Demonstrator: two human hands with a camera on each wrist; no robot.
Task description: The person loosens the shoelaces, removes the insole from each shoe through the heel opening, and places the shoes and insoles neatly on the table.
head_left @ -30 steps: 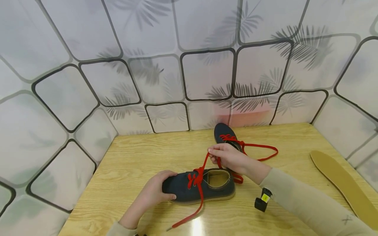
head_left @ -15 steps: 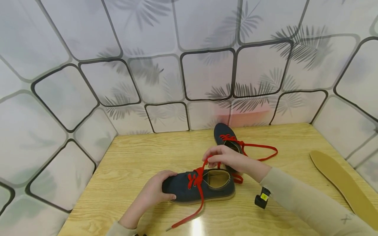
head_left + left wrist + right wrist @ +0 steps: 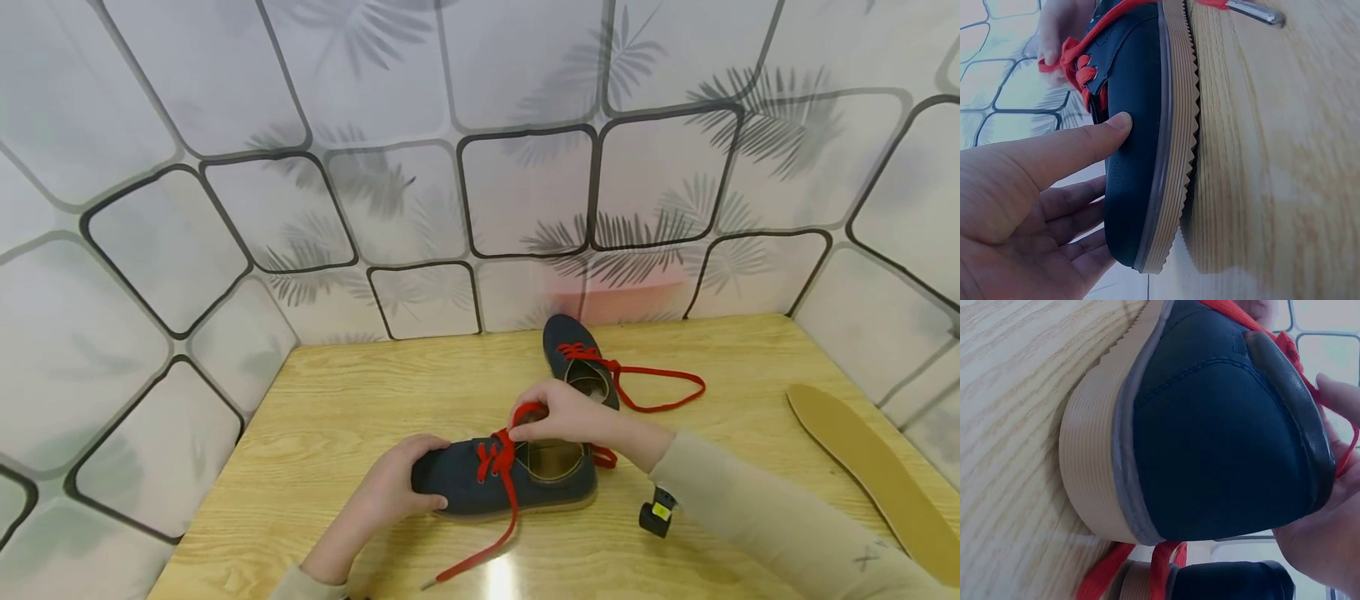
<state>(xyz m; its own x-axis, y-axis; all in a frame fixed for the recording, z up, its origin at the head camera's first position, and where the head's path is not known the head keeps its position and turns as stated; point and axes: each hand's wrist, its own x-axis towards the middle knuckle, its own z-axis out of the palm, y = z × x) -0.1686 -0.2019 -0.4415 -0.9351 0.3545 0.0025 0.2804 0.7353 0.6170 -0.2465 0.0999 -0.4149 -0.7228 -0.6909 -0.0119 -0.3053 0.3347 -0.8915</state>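
A dark blue shoe (image 3: pixel 465 487) with red laces lies sole down on the table, its toe pointing left. My left hand (image 3: pixel 386 492) grips the toe, thumb on the near side and fingers on the far side. Just above the tongue, my right hand (image 3: pixel 566 412) pinches the far end of the red shoelace (image 3: pixel 506 454) close to the knot. The lace's other end trails onto the table toward me, its metal tip (image 3: pixel 1257 11) showing in the left wrist view. In the right wrist view the shoe's heel (image 3: pixel 1222 450) hides part of the right fingers.
A second dark blue shoe (image 3: pixel 567 336) with a looped red lace (image 3: pixel 667 372) stands behind, partly covered by my right hand. A tan insole (image 3: pixel 873 467) lies on the right of the wooden table (image 3: pixel 352 392). Patterned fabric walls enclose the table's back and sides.
My right hand has come down and slightly left, bringing the lace it pinches close to the knot. The left hand and the shoe have stayed in place.
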